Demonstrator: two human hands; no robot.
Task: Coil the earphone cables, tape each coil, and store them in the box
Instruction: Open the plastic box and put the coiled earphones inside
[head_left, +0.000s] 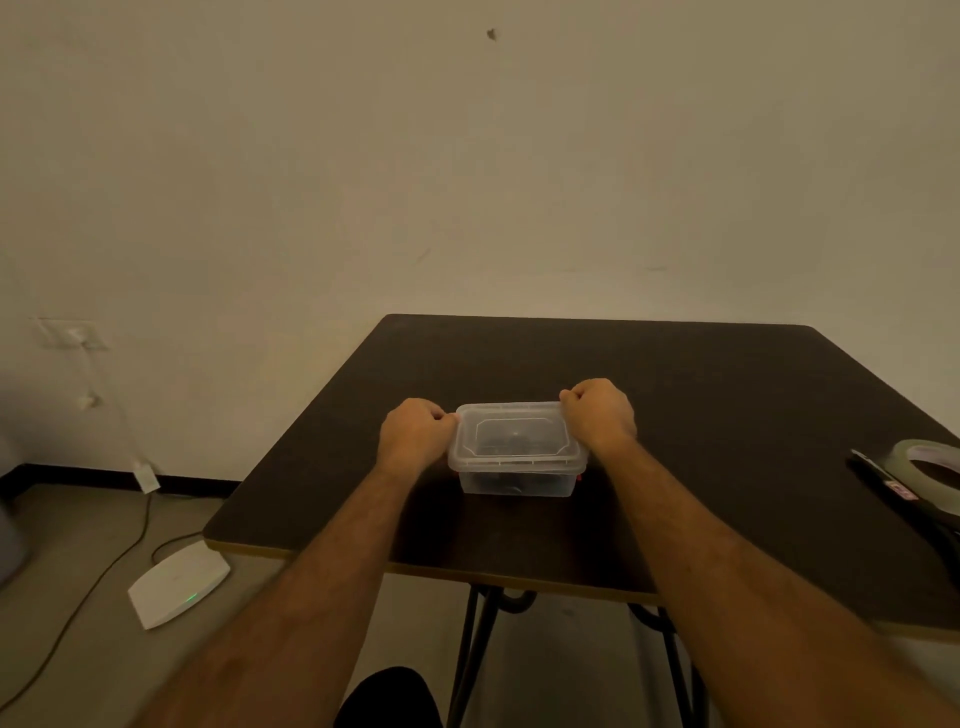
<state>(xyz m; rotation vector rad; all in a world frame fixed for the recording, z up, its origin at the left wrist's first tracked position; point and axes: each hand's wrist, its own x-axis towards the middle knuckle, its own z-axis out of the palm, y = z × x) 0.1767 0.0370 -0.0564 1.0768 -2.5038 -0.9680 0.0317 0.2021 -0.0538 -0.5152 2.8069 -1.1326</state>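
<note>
A clear plastic box (517, 480) with its clear lid (514, 434) on top stands near the middle of the dark table (727, 415). Dark shapes, probably coiled cables, show dimly through the plastic. My left hand (415, 434) grips the left end of the lid, fingers curled. At the right end of the lid my right hand (600, 413) is curled in the same way. A roll of clear tape (935, 470) lies at the table's right edge.
A dark, long tool (883, 480) lies beside the tape roll. On the floor to the left sit a white router (176, 584) with a green light and a trailing cable (104, 566). A wall stands close behind the table.
</note>
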